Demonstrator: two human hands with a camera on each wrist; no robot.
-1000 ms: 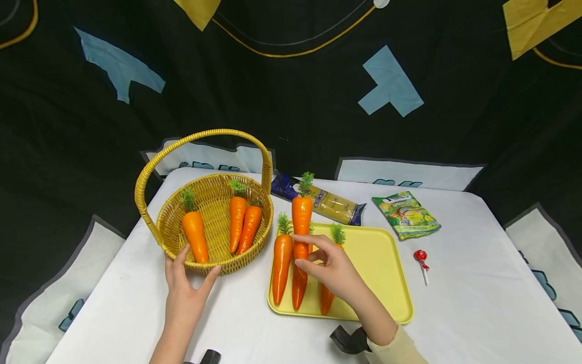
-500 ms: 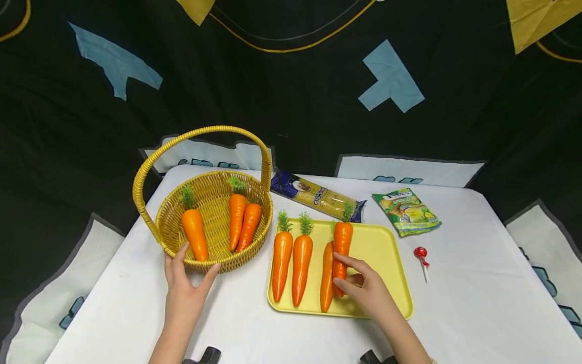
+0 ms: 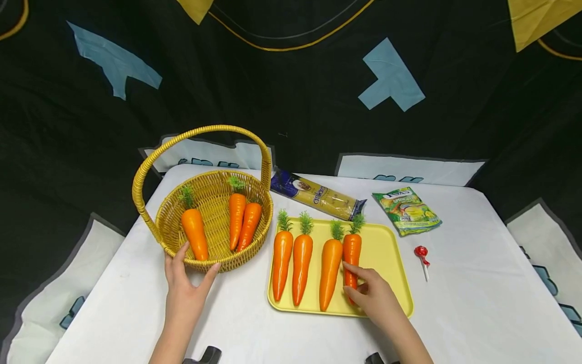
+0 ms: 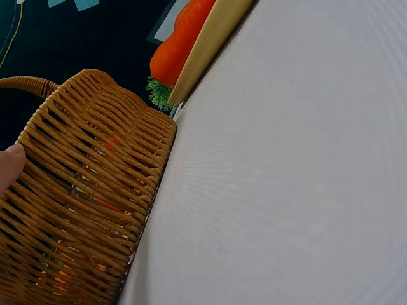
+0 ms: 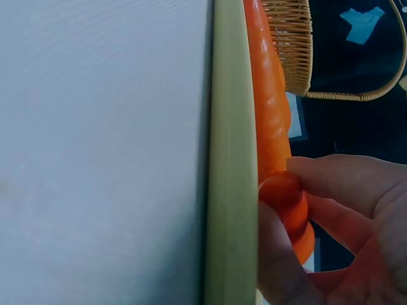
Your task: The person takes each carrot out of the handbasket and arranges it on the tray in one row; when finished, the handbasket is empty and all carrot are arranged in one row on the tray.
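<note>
My right hand [image 3: 375,296] pinches the lower part of an orange carrot [image 3: 352,247] with a green leafy top, thumb on one side and fingers on the other. That carrot lies at the right of a row on the yellow tray [image 3: 386,263]; the right wrist view shows its rounded tip [image 5: 283,190] between thumb and fingers. Just left of it is another carrot [image 3: 330,273], with two more further left. My left hand [image 3: 184,293] is spread against the front rim of the yellow wicker basket [image 3: 159,222], which holds several carrots [image 3: 194,235]; a fingertip [image 4: 11,165] touches the rim.
Behind the tray lies a long packet of pasta [image 3: 318,194]. A green sachet [image 3: 406,211] and a red lollipop [image 3: 422,255] are to its right on the white table [image 3: 477,283]. The basket's tall handle [image 3: 204,130] arches above it. A dark cloth hangs behind.
My right hand has carried the carrot rightward from above the tray's left carrots, past the third one, and lowered it at the right of the row. My left hand stays at the basket.
</note>
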